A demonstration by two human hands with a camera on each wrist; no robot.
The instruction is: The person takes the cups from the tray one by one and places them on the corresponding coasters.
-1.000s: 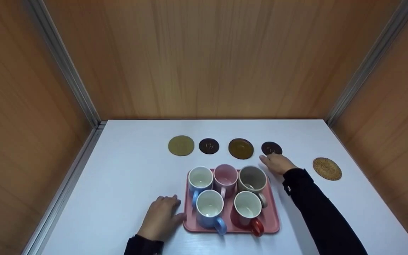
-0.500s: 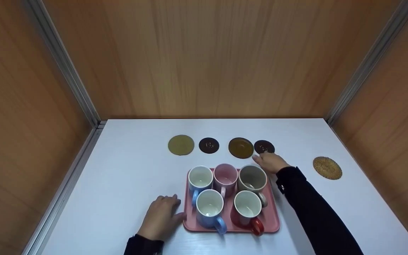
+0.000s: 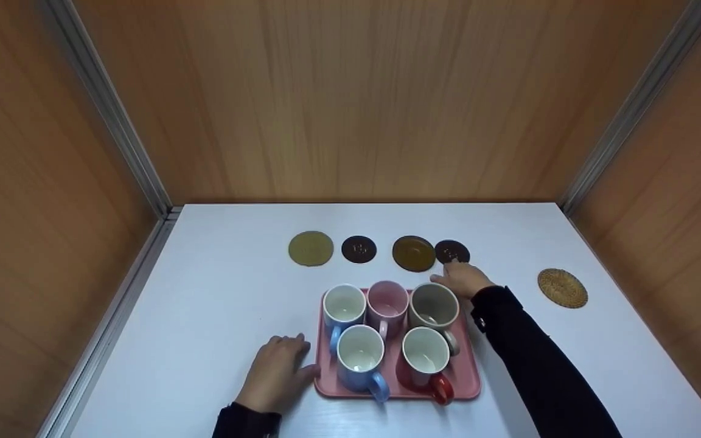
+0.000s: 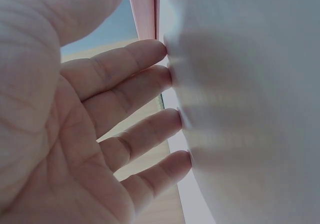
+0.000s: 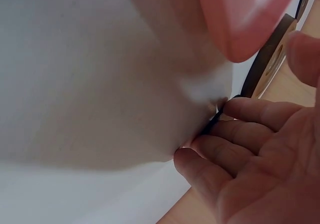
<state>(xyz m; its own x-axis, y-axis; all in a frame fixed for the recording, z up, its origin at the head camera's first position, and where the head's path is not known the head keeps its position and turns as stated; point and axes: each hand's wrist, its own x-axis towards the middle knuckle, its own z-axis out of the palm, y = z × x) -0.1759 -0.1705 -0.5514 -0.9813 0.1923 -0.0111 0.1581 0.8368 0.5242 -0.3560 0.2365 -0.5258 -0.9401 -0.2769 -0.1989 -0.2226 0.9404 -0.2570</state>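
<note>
In the head view my right hand (image 3: pixel 461 280) lies low behind the tray, its fingertips on the near edge of a small dark round coaster (image 3: pixel 451 249). That coaster sits right against, or almost against, a larger brown coaster (image 3: pixel 413 254). The right wrist view shows the fingers (image 5: pixel 250 134) stretched out to the table, with the dark coaster's thin edge at their tips. My left hand (image 3: pixel 277 372) rests on the table left of the pink tray (image 3: pixel 470 378), thumb at its edge. In the left wrist view its spread fingers (image 4: pixel 150 129) touch the white tabletop and hold nothing.
On the tray stand two blue mugs (image 3: pixel 361 356), a pink mug (image 3: pixel 387 301), a grey mug (image 3: pixel 433 307) and a red mug (image 3: pixel 425 353). Along the back lie an olive coaster (image 3: pixel 311 248) and another dark coaster (image 3: pixel 359 249); a woven coaster (image 3: pixel 562 288) lies far right. Wooden walls enclose the table.
The dark coaster at my right fingertips has slid left, up to the brown coaster, and the right hand has moved left with it. My left hand, the tray and the mugs stay put.
</note>
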